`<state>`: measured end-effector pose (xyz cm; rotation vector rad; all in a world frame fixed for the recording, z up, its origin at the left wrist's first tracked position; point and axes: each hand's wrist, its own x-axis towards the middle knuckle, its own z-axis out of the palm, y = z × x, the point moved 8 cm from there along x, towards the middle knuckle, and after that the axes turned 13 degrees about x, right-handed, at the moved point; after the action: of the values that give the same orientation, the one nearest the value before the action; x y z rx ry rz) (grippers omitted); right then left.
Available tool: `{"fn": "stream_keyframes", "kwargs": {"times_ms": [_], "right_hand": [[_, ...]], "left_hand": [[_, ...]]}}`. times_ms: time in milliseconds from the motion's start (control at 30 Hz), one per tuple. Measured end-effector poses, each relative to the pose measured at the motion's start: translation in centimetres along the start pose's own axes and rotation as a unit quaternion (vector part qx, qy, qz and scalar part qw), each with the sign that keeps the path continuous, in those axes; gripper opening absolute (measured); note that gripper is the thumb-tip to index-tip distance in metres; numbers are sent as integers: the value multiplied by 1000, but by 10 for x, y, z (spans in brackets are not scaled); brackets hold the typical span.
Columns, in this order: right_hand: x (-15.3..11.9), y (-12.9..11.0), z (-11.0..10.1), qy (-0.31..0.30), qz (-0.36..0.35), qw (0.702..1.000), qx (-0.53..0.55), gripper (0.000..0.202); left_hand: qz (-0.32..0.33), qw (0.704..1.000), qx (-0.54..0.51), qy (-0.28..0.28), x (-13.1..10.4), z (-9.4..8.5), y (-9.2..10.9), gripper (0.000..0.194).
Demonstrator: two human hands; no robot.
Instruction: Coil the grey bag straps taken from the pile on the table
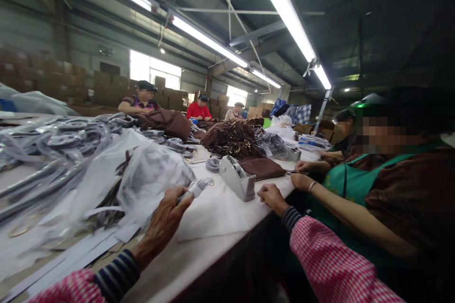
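Note:
My left hand (167, 218) grips a folded grey strap (195, 189) with a white band around it and a small gold-coloured metal end. My right hand (273, 197) is at the table's edge, thumb and fingers pinched together; whatever they hold is too small to make out. Between my hands, a little farther off, stands a grey tape dispenser (236, 177), close to the right hand. A coiled grey strap (213, 164) lies behind it. Under and ahead of my left hand, a white sheet (213, 218) covers part of the table.
Plastic-wrapped grey straps (71, 151) and a clear plastic bag (152, 165) fill the left side. White paper strips (81, 255) lie near me. Brown bags (231, 139) are heaped mid-table. A co-worker in a green apron (362, 184) sits close on my right; others work at the far side.

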<state>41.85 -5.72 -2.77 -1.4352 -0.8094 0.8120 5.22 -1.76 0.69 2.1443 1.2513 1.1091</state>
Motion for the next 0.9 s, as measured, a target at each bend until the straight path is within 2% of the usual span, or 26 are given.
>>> {"fn": "stream_keyframes", "kwargs": {"times_ms": [67,133,200,300,367,433,533,700,900], "right_hand": [[-14,-7,9,-32,-21,999,-3,37],[-34,-15,30,-73,-38,997,4,33],[-59,-21,63,-134,-44,989,44,35],[-97,-28,121,-226,-26,962,152,41],[-111,-30,149,-244,-13,949,197,43],[-117,-29,167,-247,-8,944,218,43],[-114,-24,178,-245,-2,942,229,44],[-105,-14,181,-231,14,946,226,47],[-112,-6,185,-207,6,942,265,50]], "left_hand": [[-3,1000,13,0,-2,0,5,40],[-1,1000,19,5,-3,1,10,37],[0,1000,24,15,-6,2,14,35],[17,999,32,35,-10,2,19,32],[33,998,35,47,-12,1,22,29],[46,997,34,55,-13,0,24,27],[57,996,32,57,-14,-1,26,25],[61,996,33,49,-13,-3,26,24],[46,999,1,-6,-12,1,27,31]]}}
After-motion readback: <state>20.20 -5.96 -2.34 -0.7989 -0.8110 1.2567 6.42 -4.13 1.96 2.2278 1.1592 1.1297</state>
